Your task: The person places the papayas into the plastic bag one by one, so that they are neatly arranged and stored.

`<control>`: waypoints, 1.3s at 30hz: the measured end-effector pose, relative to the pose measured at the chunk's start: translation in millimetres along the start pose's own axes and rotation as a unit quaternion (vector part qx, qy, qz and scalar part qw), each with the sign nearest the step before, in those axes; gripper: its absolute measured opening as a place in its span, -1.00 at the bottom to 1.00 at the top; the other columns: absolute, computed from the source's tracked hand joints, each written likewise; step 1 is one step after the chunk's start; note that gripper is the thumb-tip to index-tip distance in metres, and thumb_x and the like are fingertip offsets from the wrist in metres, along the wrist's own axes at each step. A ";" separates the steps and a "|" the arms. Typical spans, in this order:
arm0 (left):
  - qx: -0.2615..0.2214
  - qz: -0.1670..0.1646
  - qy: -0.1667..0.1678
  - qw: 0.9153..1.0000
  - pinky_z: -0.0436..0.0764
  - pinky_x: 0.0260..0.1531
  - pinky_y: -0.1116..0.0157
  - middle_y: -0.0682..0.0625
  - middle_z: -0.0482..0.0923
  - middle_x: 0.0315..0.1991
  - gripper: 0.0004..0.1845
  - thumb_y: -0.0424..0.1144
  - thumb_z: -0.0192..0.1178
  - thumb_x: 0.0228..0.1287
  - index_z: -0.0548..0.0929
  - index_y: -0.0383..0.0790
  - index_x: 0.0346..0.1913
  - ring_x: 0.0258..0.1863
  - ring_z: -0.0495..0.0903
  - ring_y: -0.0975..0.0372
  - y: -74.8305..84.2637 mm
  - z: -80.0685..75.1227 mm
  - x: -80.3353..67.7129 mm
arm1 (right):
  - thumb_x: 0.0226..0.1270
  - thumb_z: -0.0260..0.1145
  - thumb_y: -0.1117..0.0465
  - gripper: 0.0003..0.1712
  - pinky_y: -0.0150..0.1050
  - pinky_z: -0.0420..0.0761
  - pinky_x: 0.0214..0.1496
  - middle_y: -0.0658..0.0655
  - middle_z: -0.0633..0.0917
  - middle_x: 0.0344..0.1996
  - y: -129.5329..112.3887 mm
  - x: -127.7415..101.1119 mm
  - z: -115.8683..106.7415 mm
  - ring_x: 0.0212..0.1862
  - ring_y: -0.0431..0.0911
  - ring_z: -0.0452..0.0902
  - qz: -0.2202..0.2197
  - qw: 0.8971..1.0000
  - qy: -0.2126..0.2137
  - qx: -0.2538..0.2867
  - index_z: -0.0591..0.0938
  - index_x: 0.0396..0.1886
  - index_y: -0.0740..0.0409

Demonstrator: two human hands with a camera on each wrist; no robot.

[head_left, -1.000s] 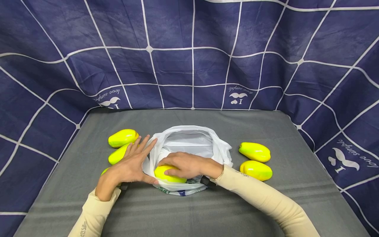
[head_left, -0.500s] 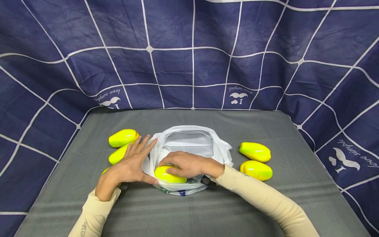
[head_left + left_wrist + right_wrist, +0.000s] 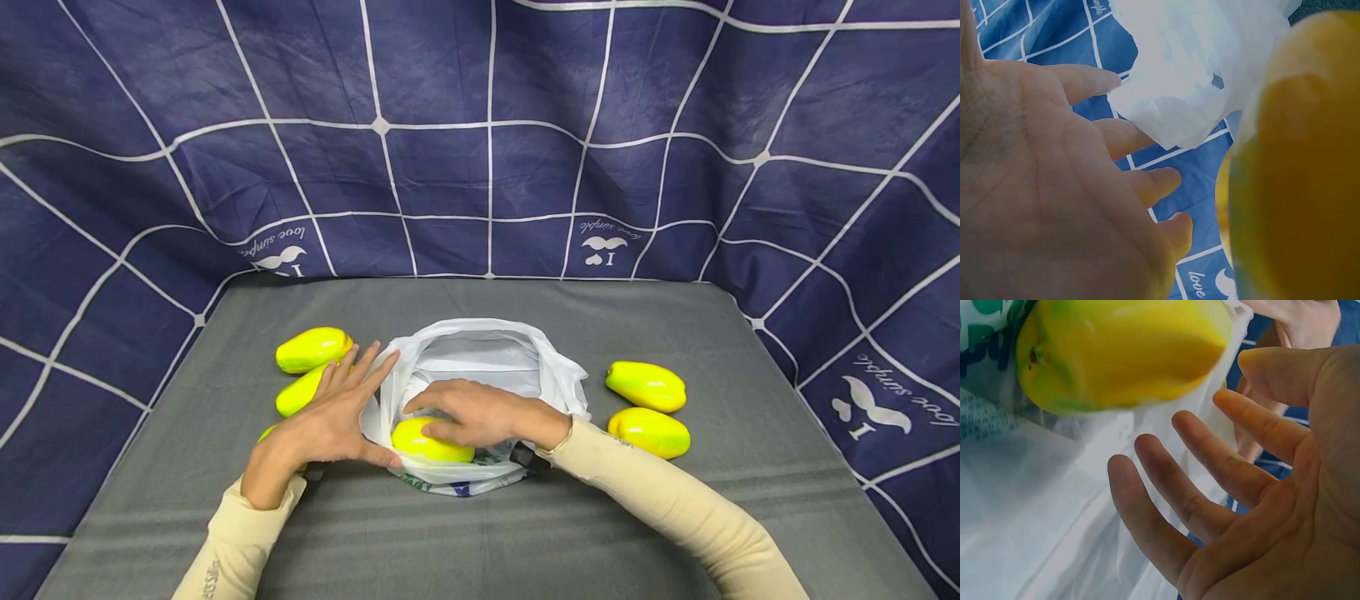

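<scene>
Your work surface is a grey cloth-covered table (image 3: 480, 533), backed by a navy grid-patterned drape. A white plastic bag (image 3: 480, 354) lies open at its middle. Left of the bag lie yellow-green mangoes (image 3: 311, 348), one just behind another (image 3: 298, 389), with a third partly hidden. Right of it, two more mangoes (image 3: 646, 385) lie side by side (image 3: 648, 432).

Both arms wear long, close-fitting cream sleeves that end at the wrists, leaving the left hand (image 3: 330, 425) and right hand (image 3: 480, 414) bare. The left sleeve (image 3: 225, 546) carries small dark lettering along the forearm. The right sleeve (image 3: 675, 508) has a faint mark near the cuff, beside a small black device (image 3: 522, 455) at the wrist.
</scene>
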State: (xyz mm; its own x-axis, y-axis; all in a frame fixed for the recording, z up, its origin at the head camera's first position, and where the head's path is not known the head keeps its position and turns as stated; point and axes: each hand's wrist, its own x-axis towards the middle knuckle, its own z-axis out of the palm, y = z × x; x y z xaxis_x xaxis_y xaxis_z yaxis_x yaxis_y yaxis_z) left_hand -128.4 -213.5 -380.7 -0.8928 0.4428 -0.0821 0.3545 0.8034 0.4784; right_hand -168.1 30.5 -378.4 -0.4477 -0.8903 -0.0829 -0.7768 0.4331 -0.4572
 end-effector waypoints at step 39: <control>0.003 -0.001 0.005 1.000 -0.33 0.40 -0.37 -0.32 -0.21 0.61 0.48 0.31 0.60 -0.36 -0.03 -0.08 0.62 0.55 -0.32 -0.33 -2.5 1.0 -0.2 | 0.42 0.34 0.17 -0.59 0.04 0.67 0.11 0.09 0.65 0.19 91.3 -154.8 -78.4 0.10 0.01 0.62 0.122 0.967 0.207 0.083 0.61 0.23 0.05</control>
State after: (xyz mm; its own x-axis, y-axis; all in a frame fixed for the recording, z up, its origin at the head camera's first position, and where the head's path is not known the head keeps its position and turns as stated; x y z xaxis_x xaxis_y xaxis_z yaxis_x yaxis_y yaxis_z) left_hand -128.7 -215.2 -382.7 -0.8961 0.4375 -0.0748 0.3543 0.8066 0.4731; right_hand -204.4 218.8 -337.9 -0.7743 -0.6171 0.1398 -0.5590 0.5637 -0.6081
